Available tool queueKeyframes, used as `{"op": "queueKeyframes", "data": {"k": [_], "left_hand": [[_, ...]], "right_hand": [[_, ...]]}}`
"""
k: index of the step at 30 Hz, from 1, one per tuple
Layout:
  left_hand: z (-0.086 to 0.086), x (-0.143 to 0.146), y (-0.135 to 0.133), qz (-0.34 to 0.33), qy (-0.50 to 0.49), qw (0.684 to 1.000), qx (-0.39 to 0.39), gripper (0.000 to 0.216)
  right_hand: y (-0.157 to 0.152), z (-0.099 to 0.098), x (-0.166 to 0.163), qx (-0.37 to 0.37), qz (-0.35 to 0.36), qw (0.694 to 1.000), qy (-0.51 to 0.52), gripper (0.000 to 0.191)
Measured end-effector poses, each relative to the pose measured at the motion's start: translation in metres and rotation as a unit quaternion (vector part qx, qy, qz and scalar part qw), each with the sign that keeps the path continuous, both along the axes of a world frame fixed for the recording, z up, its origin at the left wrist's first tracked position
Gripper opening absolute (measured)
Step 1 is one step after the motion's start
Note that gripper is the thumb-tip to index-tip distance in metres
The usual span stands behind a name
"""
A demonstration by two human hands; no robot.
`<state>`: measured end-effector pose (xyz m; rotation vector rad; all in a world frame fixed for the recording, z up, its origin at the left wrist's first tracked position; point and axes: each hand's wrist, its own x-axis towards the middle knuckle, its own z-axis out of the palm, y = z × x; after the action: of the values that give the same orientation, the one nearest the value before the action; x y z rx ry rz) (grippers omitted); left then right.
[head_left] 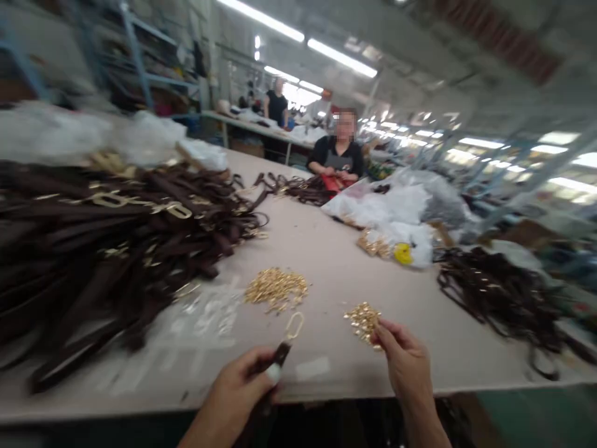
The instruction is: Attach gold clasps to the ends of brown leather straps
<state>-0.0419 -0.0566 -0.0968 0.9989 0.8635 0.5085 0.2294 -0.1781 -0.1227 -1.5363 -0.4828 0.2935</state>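
My left hand (pixel 242 382) is closed round the end of a dark brown strap (pixel 281 354) that carries a gold oval buckle (pixel 295 325) at its tip, held just above the table's near edge. My right hand (pixel 403 358) pinches at the edge of a small heap of gold fittings (pixel 361 320) on the table; what sits between the fingertips is too small to name. A larger heap of gold fittings (pixel 276 289) lies a little further back, between the two hands.
A big pile of brown straps with gold buckles (pixel 102 236) fills the table's left side. More straps (pixel 494 292) lie at the right. White plastic bags (pixel 396 211) sit mid-right. A seated person (pixel 338 155) works at the far end; another stands behind.
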Motion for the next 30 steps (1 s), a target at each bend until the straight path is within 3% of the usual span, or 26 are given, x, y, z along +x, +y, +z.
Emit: {"op": "queueKeyframes", "data": {"k": [1, 4, 10, 16, 30], "left_hand": [[0.002, 0.003, -0.002, -0.027, 0.004, 1.000, 0.003, 0.022], [0.002, 0.009, -0.002, -0.024, -0.010, 1.000, -0.005, 0.022], [-0.006, 0.001, 0.003, 0.007, -0.025, 0.999, 0.022, 0.024], [-0.019, -0.014, 0.010, 0.015, -0.025, 0.997, 0.075, 0.023], [-0.026, -0.032, 0.010, 0.037, 0.020, 0.979, 0.201, 0.029]], "right_hand": [[0.006, -0.011, -0.023, -0.003, 0.029, 0.999, 0.019, 0.035], [0.025, -0.027, -0.074, -0.014, 0.103, 0.993, 0.065, 0.031], [0.047, -0.021, -0.123, -0.049, 0.206, 0.968, 0.133, 0.035], [0.057, -0.017, -0.146, -0.090, 0.252, 0.955, 0.124, 0.029], [0.069, -0.016, -0.159, -0.140, 0.260, 0.955, -0.024, 0.022]]}}
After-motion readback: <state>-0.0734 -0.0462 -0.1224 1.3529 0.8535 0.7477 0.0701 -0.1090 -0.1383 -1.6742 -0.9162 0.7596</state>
